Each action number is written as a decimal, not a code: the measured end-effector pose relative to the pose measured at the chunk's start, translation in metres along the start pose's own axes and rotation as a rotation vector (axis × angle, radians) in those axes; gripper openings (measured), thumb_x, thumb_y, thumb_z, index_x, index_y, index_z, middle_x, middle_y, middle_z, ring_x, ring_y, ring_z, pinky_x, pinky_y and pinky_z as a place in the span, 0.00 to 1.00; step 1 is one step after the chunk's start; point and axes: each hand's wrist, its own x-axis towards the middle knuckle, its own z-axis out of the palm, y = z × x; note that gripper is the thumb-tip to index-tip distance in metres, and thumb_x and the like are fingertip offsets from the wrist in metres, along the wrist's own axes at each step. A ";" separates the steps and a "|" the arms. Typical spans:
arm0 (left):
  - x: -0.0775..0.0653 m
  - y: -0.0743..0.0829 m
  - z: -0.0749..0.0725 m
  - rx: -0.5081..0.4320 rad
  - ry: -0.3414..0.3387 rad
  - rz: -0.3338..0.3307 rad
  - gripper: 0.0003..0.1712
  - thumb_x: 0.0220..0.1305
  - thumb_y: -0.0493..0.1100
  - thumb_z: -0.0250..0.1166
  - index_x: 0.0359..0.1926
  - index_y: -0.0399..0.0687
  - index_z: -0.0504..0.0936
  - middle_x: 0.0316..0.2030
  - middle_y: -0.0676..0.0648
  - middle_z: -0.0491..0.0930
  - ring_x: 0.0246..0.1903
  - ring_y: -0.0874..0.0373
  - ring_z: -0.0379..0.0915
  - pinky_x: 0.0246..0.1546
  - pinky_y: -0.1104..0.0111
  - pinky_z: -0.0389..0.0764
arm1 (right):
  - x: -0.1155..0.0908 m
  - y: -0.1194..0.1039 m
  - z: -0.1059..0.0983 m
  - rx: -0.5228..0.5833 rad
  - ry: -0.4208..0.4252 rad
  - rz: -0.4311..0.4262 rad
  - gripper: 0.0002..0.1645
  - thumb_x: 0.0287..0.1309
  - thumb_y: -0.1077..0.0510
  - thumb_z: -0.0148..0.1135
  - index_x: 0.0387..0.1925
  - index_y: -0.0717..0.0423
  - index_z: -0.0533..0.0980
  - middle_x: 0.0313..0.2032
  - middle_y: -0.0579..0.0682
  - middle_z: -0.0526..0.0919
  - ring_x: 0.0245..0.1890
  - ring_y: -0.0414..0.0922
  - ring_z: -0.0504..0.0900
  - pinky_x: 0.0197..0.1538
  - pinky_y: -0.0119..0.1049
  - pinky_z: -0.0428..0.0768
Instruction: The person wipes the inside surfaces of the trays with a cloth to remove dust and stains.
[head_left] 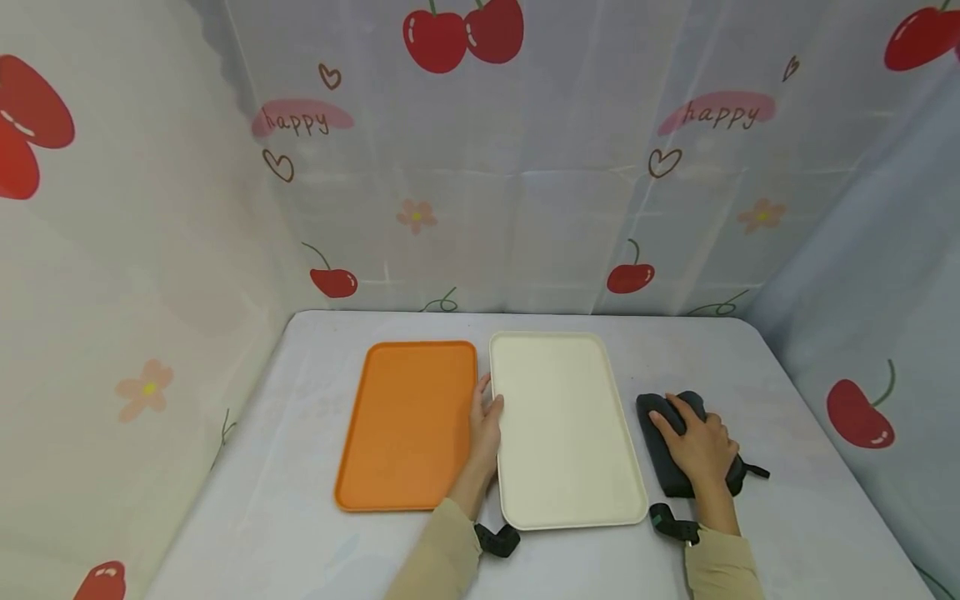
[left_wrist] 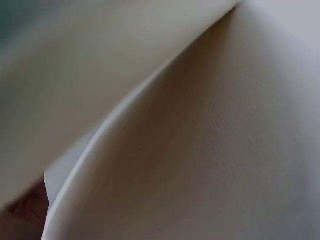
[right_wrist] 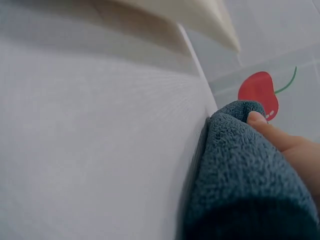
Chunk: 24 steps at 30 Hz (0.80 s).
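In the head view, my left hand (head_left: 486, 429) grips the left long edge of a cream rectangular tray (head_left: 566, 433), its thumb on the rim. The left wrist view shows the pale tray (left_wrist: 75, 85) raised at a slant over the white surface, with part of the hand (left_wrist: 27, 215) at lower left. To the right, my right hand (head_left: 703, 446) holds a folded dark grey towel (head_left: 660, 454) with a small loop at its end. Close up in the right wrist view, the towel (right_wrist: 245, 165) looks fuzzy, and the thumb (right_wrist: 272, 132) presses along its top.
An orange tray (head_left: 408, 425) lies just left of the cream one, partly behind the left hand. Both stand over a table with a white cover (head_left: 345, 558). Curtains printed with cherries (head_left: 510, 208) close in the back and sides.
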 end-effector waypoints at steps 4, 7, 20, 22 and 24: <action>-0.004 0.011 -0.005 -0.062 -0.048 0.029 0.30 0.75 0.41 0.49 0.75 0.54 0.55 0.66 0.40 0.64 0.47 0.59 0.72 0.47 0.69 0.75 | -0.001 0.000 0.001 -0.031 0.032 -0.031 0.37 0.64 0.32 0.52 0.65 0.50 0.68 0.47 0.76 0.72 0.44 0.71 0.74 0.45 0.67 0.66; -0.006 0.023 -0.007 -0.116 -0.070 0.059 0.30 0.75 0.41 0.49 0.74 0.55 0.56 0.66 0.42 0.65 0.47 0.61 0.73 0.48 0.70 0.76 | 0.000 0.001 0.002 -0.048 0.047 -0.057 0.35 0.64 0.34 0.54 0.63 0.51 0.70 0.45 0.74 0.75 0.41 0.69 0.75 0.43 0.66 0.69; -0.014 0.074 -0.020 -0.239 -0.097 0.129 0.30 0.76 0.43 0.48 0.75 0.60 0.54 0.49 0.54 0.75 0.40 0.62 0.79 0.42 0.71 0.83 | -0.005 -0.006 -0.017 0.092 0.190 -0.080 0.27 0.65 0.46 0.60 0.58 0.59 0.74 0.45 0.74 0.79 0.40 0.71 0.77 0.39 0.65 0.74; -0.015 0.079 -0.023 -0.239 -0.078 0.141 0.30 0.76 0.43 0.49 0.75 0.59 0.55 0.50 0.54 0.75 0.41 0.63 0.79 0.42 0.72 0.82 | -0.006 -0.009 -0.023 0.125 0.209 -0.060 0.27 0.65 0.46 0.60 0.58 0.59 0.74 0.47 0.74 0.79 0.43 0.71 0.77 0.41 0.66 0.73; -0.016 0.082 -0.025 -0.231 -0.061 0.150 0.29 0.76 0.43 0.48 0.74 0.59 0.55 0.50 0.54 0.76 0.40 0.63 0.79 0.42 0.72 0.82 | -0.007 -0.013 -0.029 0.144 0.223 -0.049 0.28 0.65 0.46 0.60 0.59 0.60 0.74 0.48 0.74 0.78 0.44 0.72 0.76 0.43 0.66 0.72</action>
